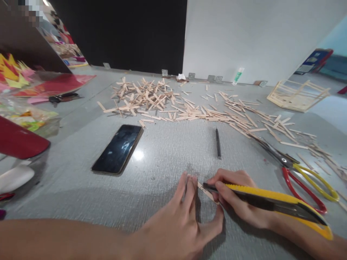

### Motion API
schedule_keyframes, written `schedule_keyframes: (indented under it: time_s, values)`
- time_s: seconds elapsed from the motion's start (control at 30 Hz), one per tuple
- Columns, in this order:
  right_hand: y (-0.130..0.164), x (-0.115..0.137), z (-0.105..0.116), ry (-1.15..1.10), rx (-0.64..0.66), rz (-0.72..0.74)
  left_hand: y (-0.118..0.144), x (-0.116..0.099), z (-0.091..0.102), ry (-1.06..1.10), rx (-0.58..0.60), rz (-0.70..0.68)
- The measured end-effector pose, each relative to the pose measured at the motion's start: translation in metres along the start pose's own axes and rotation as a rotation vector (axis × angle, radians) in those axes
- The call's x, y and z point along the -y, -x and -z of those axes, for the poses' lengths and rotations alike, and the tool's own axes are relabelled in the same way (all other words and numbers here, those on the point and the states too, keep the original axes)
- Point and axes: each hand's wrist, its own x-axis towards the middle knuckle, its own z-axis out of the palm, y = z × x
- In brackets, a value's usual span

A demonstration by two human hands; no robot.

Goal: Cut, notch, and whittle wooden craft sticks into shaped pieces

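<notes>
Left hand [179, 224] fingers press the thin pale wooden craft stick [206, 193] flat on the grey table [162, 159], its long axis running diagonally rightward, while the right hand [238, 198], closed around the yellow utility knife [271, 202], meets it.

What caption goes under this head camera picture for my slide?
Left hand pins a small wooden stick on the grey table while the right hand presses a yellow utility knife to it.
</notes>
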Motion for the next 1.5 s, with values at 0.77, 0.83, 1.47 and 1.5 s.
schedule_keyframes:
  time_s: [0.77,0.83,1.47,1.5]
  values:
    - [-0.001,0.001,-0.001,-0.076,0.021,-0.065,0.0,-0.001,-0.002,0.011,0.035,0.012]
    - [-0.002,0.0,-0.002,-0.072,0.026,-0.058,0.0,-0.001,-0.001,0.007,0.041,0.015]
    - [-0.004,0.005,-0.008,0.111,0.057,-0.018,0.004,-0.007,-0.006,0.121,0.064,0.088]
    - [-0.004,0.005,-0.009,0.155,0.025,-0.03,0.004,-0.008,-0.006,0.127,0.069,0.089]
